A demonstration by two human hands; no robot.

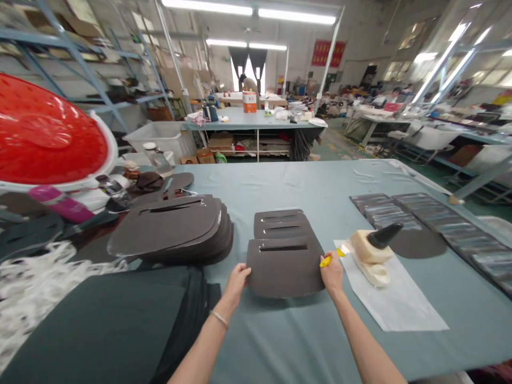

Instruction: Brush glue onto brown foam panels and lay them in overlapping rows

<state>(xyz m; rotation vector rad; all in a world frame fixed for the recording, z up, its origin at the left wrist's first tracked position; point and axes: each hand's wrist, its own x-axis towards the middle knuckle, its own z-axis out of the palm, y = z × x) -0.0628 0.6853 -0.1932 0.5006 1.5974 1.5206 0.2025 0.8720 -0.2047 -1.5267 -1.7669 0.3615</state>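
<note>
A dark brown cut piece with a slot (285, 266) lies on the grey table (280, 341) in front of me, overlapping two more slotted pieces (282, 224) behind it. My left hand (237, 280) grips its left edge with bent fingers. My right hand (332, 272) rests at its right edge, closed around a small yellow tool (328, 260). To the right, a cream glue bottle with a black nozzle (374, 246) lies on a white sheet (394, 298).
A large stack of brown cut pieces (172, 229) sits to the left. Dark fabric sheets (104, 325) and white scraps (32, 282) fill the near left. A red basin (44, 133) and bottles stand far left. Grey strips (440, 229) lie at right.
</note>
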